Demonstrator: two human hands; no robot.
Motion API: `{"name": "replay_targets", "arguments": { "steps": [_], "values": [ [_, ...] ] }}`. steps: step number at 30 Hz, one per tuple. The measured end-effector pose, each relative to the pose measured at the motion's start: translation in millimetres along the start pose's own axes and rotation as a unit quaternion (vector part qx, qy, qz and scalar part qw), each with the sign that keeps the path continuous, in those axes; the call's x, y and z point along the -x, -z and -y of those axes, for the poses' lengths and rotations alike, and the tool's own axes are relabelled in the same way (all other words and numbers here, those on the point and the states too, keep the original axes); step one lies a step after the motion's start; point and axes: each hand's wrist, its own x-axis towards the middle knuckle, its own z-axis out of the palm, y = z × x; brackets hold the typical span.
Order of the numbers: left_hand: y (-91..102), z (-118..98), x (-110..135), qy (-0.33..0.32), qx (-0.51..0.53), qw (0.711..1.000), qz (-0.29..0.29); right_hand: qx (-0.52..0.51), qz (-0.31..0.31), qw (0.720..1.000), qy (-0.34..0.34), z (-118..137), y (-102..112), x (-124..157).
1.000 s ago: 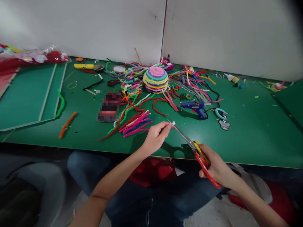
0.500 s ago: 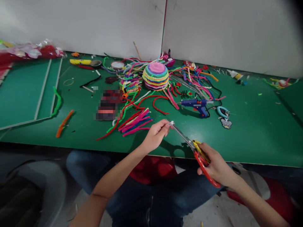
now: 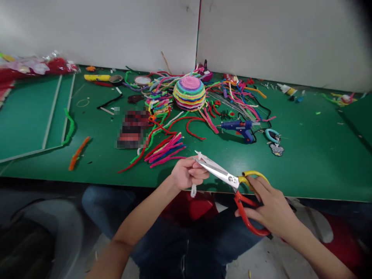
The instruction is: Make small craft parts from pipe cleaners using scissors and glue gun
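Observation:
My left hand [image 3: 187,173] is closed on a short white pipe cleaner [image 3: 193,190], whose looped end hangs below the fingers. Its other end shows above them, by the tips of the scissors [image 3: 222,174]. My right hand [image 3: 269,203] holds these scissors by one yellow and one red handle loop, with the blades spread apart. Whether the blades touch the white piece, I cannot tell. Just beyond the left hand lies a bundle of pink, blue and red pipe cleaners [image 3: 165,151].
A striped rainbow dome [image 3: 189,93] sits at the back among many coloured pipe cleaners. A blue glue gun [image 3: 240,127] lies at centre right, with teal-handled pliers [image 3: 272,135] beside it. An orange pipe cleaner [image 3: 79,153] and a green one [image 3: 69,126] lie to the left.
The scissor blades have gone from closed to spread, and their tips have shifted left. My left hand has turned and dropped slightly, so the white pipe cleaner's lower end now shows.

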Motion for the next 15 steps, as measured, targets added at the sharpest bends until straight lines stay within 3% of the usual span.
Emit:
{"name": "replay_targets", "arguments": {
  "steps": [6, 10, 12, 15],
  "values": [
    [11.9, 3, 0, 0.052, 0.034, 0.998, 0.007, -0.009, 0.006, 1.0, -0.003, 0, 3, 0],
    [11.6, 2, 1, 0.048, 0.003, 0.999, 0.021, -0.018, 0.014, 1.0, -0.005, 0, 6, -2],
    [8.1, 3, 0, 0.006, -0.033, 0.999, 0.006, -0.033, 0.026, 0.999, -0.008, -1, 7, -3],
    [1.0, 8, -2, -0.127, -0.111, 0.983, -0.077, -0.072, 0.049, 0.996, -0.013, -2, 7, -3]
  ]
}}
